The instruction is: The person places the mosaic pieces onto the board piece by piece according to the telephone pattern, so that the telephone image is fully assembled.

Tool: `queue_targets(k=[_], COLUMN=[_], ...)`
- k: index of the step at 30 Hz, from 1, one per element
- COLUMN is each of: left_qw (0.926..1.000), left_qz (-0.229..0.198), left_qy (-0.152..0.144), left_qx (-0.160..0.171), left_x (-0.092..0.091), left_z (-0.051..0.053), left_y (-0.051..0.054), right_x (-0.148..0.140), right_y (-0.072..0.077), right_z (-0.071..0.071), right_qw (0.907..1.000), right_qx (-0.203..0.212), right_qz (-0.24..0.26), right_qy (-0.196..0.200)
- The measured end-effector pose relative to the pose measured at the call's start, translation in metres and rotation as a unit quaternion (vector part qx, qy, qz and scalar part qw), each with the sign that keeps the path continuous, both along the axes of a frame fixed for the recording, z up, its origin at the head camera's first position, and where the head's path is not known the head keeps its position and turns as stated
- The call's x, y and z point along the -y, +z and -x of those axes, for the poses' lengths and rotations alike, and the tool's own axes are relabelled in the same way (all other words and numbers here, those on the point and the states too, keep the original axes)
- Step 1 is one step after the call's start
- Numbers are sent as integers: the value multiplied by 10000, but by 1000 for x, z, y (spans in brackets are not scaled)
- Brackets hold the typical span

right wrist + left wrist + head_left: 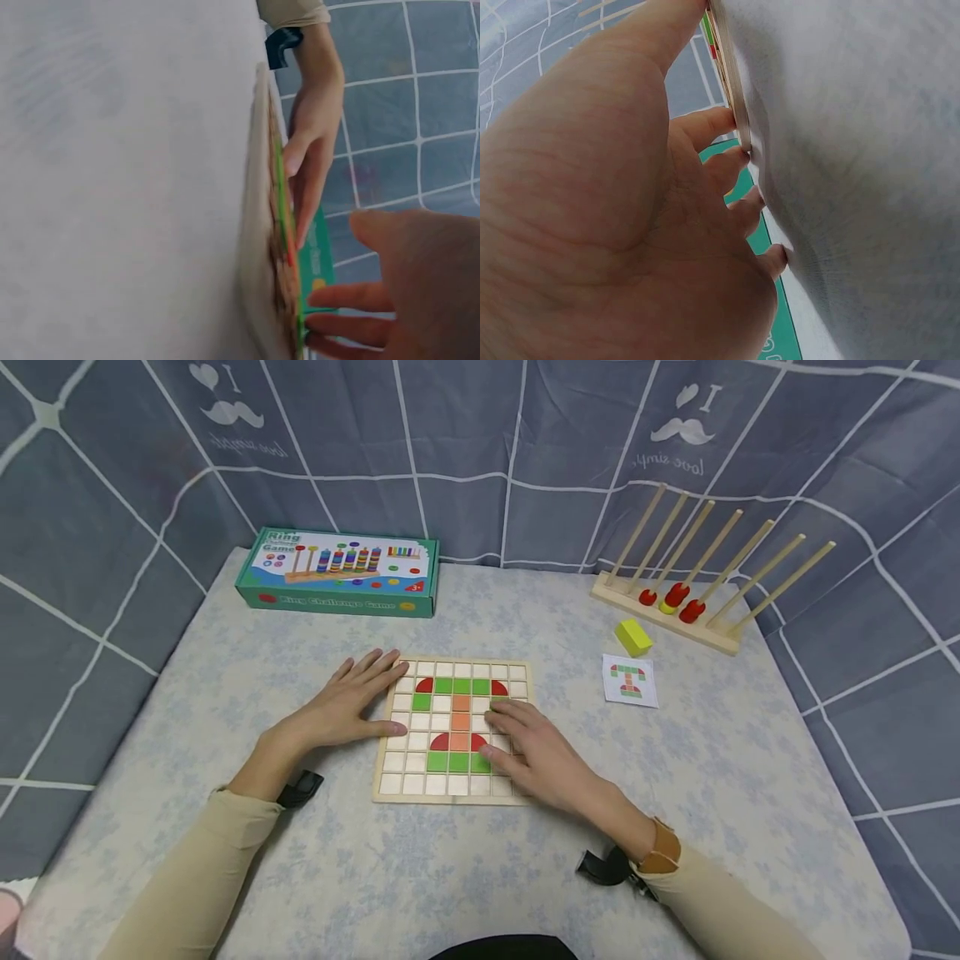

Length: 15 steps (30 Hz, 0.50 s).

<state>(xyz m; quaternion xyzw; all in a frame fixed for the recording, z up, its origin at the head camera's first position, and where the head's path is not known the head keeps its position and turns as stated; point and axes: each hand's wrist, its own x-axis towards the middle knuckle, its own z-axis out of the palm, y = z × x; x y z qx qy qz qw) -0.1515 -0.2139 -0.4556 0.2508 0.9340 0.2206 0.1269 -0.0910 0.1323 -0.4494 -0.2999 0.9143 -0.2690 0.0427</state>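
Observation:
A square wooden grid board (453, 802) lies flat on the table, with white, green, red and orange pieces on it. Green squares (459, 762) and red quarter-round pieces (439, 742) flank a column of orange squares (461, 722). My left hand (341, 706) rests at the board's left edge, fingers spread, its index fingertip and thumb on the rim. In the left wrist view, the other fingertips of that hand (697, 195) touch the tablecloth. Over the board's right side lies my right hand (543, 756), its fingers extended and touching the pieces there. Neither hand grips anything.
At the back left is a green game box (337, 602). A peg stand (652, 617) with red and yellow rings stands at the back right. Before it lie a yellow block (633, 637) and a pattern card (611, 685). Grey checked cloth (465, 435) hangs around the table.

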Motion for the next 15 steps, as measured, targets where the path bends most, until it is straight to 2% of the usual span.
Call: queue_targets(k=[6,15], left_qw=[10000,10000], left_qz=[3,80], left_qy=[4,10], left_qx=[13,-47], left_x=[-1,-1], left_z=[-1,0], left_y=[0,1], right_x=[-2,0], right_y=[-11,-10], right_z=[1,-2], right_qw=[9969,9959], right_qx=[-546,-485], right_qz=[459,473], right_qy=[328,606])
